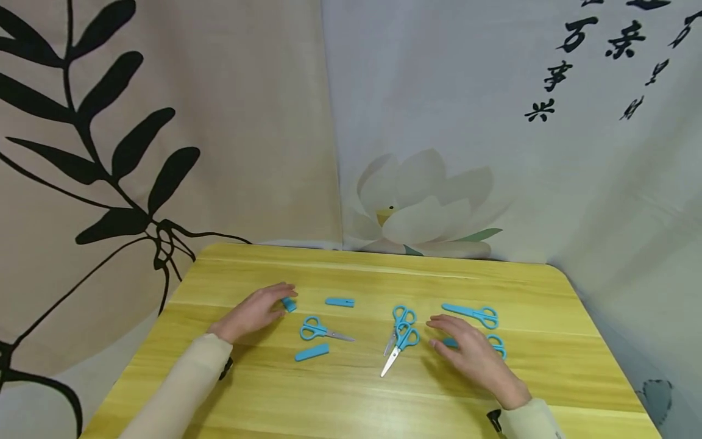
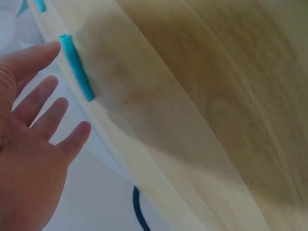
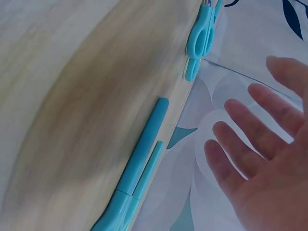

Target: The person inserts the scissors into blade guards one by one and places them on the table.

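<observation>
My left hand (image 1: 255,314) hovers over the table's left part, fingers extended, beside a small blue scissor sheath (image 1: 289,304) that its fingers partly overlap in the head view. The left wrist view shows a blue sheath (image 2: 77,67) near the thumb, with nothing gripped. Over the right part, my right hand (image 1: 474,353) is spread with nothing in it. Below it lies a pair of blue-handled scissors (image 1: 499,346) in a sheath, partly hidden by the hand. Another sheathed pair of scissors (image 1: 470,314) lies just behind. In the right wrist view, two sheathed scissors (image 3: 144,154) lie side by side.
Two unsheathed scissors (image 1: 407,334) overlap mid-table, blades toward the front. A third bare pair of scissors (image 1: 314,329) points right, between a rear blue sheath (image 1: 340,302) and a front blue sheath (image 1: 312,352). Printed curtains (image 1: 263,122) hang behind the wooden table (image 1: 351,402).
</observation>
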The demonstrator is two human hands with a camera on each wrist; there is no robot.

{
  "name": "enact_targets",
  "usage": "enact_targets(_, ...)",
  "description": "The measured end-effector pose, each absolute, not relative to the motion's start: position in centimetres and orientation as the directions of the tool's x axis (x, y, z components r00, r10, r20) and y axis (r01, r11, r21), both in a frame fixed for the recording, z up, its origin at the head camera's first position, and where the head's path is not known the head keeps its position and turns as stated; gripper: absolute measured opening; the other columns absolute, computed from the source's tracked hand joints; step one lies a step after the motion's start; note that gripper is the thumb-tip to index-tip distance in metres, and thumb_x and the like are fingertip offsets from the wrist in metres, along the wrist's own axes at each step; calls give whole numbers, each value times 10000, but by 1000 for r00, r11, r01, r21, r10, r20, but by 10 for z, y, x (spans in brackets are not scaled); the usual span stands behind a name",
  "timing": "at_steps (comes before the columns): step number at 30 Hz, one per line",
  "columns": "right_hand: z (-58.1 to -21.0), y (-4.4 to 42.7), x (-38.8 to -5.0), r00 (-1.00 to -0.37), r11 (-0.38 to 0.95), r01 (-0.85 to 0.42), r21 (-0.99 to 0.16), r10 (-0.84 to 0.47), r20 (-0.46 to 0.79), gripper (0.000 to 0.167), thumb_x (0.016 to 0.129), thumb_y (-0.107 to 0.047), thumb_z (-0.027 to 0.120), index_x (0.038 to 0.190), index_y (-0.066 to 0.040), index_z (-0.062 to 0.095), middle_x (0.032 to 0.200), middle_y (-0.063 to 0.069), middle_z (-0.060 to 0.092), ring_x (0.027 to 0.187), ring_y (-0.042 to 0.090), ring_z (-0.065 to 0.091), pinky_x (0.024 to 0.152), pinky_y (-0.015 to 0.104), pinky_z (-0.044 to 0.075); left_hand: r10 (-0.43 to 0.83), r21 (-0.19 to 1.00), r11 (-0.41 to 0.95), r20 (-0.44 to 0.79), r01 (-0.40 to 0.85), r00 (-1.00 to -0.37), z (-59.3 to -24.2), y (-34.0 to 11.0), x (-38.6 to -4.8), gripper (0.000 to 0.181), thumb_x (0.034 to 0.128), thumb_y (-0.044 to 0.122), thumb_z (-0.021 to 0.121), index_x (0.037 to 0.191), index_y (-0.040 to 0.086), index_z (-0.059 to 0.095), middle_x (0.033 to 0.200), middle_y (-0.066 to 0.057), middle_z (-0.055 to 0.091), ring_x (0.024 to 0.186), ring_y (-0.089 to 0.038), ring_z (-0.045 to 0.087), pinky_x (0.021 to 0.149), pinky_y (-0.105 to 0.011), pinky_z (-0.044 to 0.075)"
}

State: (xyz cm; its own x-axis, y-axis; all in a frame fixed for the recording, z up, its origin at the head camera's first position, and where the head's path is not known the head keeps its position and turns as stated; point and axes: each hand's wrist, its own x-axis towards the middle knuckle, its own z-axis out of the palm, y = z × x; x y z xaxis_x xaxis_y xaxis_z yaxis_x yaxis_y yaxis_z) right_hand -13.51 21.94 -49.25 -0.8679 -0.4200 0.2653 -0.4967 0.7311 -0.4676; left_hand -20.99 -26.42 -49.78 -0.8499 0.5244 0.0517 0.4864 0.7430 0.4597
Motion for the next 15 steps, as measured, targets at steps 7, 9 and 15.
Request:
enact_targets(7, -493, 218, -133, -869, 734, -494, -466, -422, 257, 367, 956, -183, 771, 1306, -103, 697, 1381, 116, 647, 1293, 357, 589, 1028, 563, 503, 549, 464, 730, 36, 501, -835, -507, -272, -222, 301, 934, 10, 753, 1233, 34, 728, 1330, -188, 639, 1245, -411, 592, 1030, -547, 506)
enact_targets(9, -493, 216, -134, -869, 735, -494, -464, -432, 241, 385, 956, -190, 771, 1324, -111, 690, 1392, 102, 641, 1306, 347, 581, 1042, 558, 496, 550, 469, 726, 45, 503, -834, -507, -273, -223, 267, 919, 13, 771, 1184, 45, 753, 1250, -148, 662, 1162, -370, 628, 975, -515, 543)
enact_targets(15, -493, 208, -139, -849, 724, -514, -460, -504, 156, 442, 956, -240, 767, 1370, -126, 662, 1424, 86, 617, 1341, 333, 552, 1079, 547, 471, 542, 484, 725, 37, 490, -840, -507, -273, -224, 165, 920, 8, 769, 1071, 73, 786, 1082, -29, 656, 993, -230, 642, 872, -418, 579)
